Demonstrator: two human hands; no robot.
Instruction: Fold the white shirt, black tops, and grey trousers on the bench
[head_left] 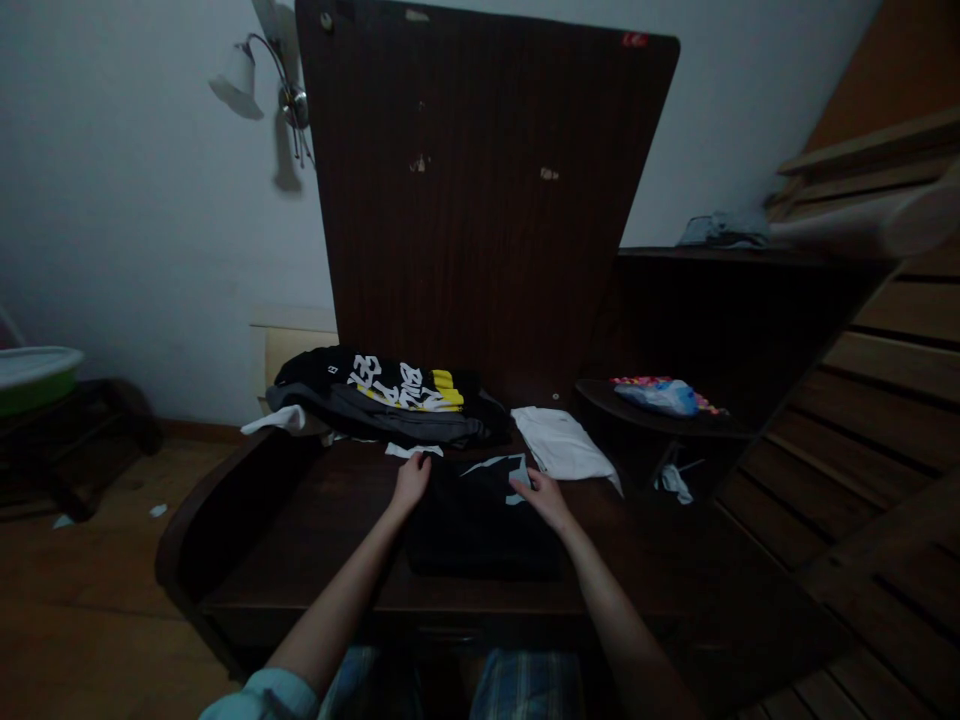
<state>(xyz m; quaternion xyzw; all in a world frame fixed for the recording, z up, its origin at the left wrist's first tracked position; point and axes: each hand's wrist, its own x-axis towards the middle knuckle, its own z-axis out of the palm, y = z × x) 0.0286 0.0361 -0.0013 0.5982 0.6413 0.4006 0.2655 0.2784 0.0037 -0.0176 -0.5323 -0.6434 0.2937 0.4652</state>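
Observation:
A black garment [480, 530] with a pale grey print near its far right corner lies folded on the dark wooden desk. My left hand [412, 480] pinches its far left corner, with the fingertips partly hidden. At the far right corner, by the grey print, my right hand [546, 496] grips the edge between thumb and fingers. Just beyond, a small white piece [414, 451] lies near my left hand. A folded white garment [564, 443] rests to the right, apart from the black one.
Behind lies a pile of dark clothes [375, 395] with white and yellow print. An upright dark panel [487, 200] rises at the back. To the right, a low shelf [675, 420] bears a colourful plastic packet [660, 396]. Wooden slats [885, 400] stand at far right.

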